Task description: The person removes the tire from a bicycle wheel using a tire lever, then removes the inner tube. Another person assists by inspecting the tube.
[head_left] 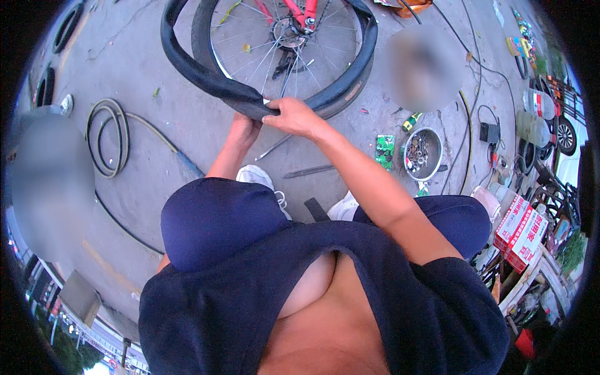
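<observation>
My right hand [291, 116] grips a black rubber tire or tube [200, 74] from above, thumb and fingers pressed around its near section. My left hand [245, 130] holds that same section from below, its fingertips hidden behind the rubber. The rubber loop lies loosely around the bicycle wheel [298, 42], whose spokes, hub and red fork [310, 12] show at the top of the head view. A second tire layer [342, 92] shows along the wheel's right. Below my hands, a thin metal bar [273, 145] and a flat dark bar [306, 170] lie on the concrete.
Coiled hose [107, 167] lies left, spare tires [65, 30] beyond it. At right are a metal bowl of small parts [422, 159], green patch sheet [384, 152], small bottle [412, 122], cables, plastic jugs [538, 103], red-white boxes [519, 228] and a white vehicle [567, 159].
</observation>
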